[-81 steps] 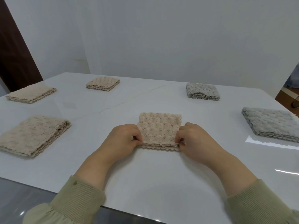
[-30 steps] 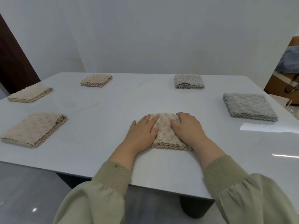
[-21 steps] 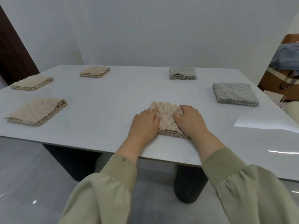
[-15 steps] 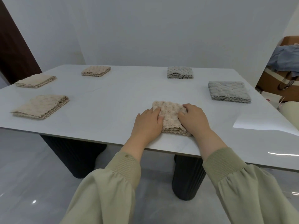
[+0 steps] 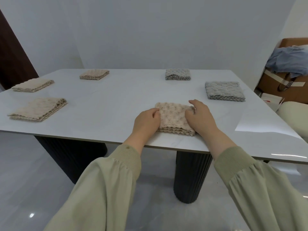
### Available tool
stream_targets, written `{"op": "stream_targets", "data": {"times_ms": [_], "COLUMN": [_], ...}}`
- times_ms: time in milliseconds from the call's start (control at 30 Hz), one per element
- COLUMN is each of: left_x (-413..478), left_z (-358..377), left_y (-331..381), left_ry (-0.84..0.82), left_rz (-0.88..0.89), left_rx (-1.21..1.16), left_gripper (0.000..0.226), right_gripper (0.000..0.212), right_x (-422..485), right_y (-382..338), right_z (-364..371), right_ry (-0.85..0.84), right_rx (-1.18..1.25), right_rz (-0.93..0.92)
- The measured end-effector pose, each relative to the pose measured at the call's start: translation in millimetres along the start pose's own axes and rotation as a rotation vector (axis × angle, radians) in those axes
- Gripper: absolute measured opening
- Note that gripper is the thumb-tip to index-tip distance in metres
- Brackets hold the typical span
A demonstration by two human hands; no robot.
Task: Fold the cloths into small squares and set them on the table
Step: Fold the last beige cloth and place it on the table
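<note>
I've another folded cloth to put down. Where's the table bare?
Widest bare stretch: table middle, between the near-left beige cloth and the near grey cloth. Also the near-right corner, past the right hand. Crowded: near edge, where it and the left hand hold the beige square.

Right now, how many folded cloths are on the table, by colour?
Beige cloths: 4
Grey cloths: 2
Total: 6
</note>
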State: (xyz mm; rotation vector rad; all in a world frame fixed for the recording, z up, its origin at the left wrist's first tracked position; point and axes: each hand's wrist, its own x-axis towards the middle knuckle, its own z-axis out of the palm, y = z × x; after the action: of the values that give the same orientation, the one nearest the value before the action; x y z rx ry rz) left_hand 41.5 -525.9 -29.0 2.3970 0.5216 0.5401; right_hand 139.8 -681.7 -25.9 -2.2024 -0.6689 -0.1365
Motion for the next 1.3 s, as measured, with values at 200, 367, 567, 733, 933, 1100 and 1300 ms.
{"op": "stream_targets", "data": {"times_ms": [200, 367, 567, 733, 933, 1100, 1300], "left_x": [1.5, 7.5, 10.7, 11.6, 30.6, 66.2, 99.2], "left_z": [0.1, 4.4, 6.4, 5.6, 4.8, 2.4, 17.7], "left_y": [-2.9, -2.1, -1.1, 1.8, -8.0, -12.7, -23.6], "left_ry": [-0.026, -0.090, -0.071, -0.068, 0.016, -0.049, -0.172], "left_rz": [-0.008, 0.043, 0.054, 0.025, -0.117, -0.135, -0.118], "left_rx": [-0.043, 0.085, 0.125, 0.088, -0.233, -0.448, -0.261], "left_gripper": [0.040, 0.043, 0.043, 0.045, 0.044, 0.035, 0.028], "right_gripper": [0.049, 0.048, 0.045, 0.042, 0.040, 0.027, 0.035], "right_x": [-0.9, 5.8, 7.0, 11.2, 29.7, 62.3, 129.5], "right_y": [3.3, 2.3, -4.2, -7.8, 6.2, 13.7, -0.8], "right_z": [4.9, 4.0, -0.7, 0.9, 6.5, 13.5, 21.1], "right_ry": [-0.144, -0.117, -0.180, -0.185, -0.050, -0.119, -0.258], "right_rx": [-0.210, -0.146, -0.154, -0.174, 0.105, 0.073, -0.548], "right_rz": [-0.051, 0.034, 0.030, 0.021, 0.100, 0.129, -0.070]}}
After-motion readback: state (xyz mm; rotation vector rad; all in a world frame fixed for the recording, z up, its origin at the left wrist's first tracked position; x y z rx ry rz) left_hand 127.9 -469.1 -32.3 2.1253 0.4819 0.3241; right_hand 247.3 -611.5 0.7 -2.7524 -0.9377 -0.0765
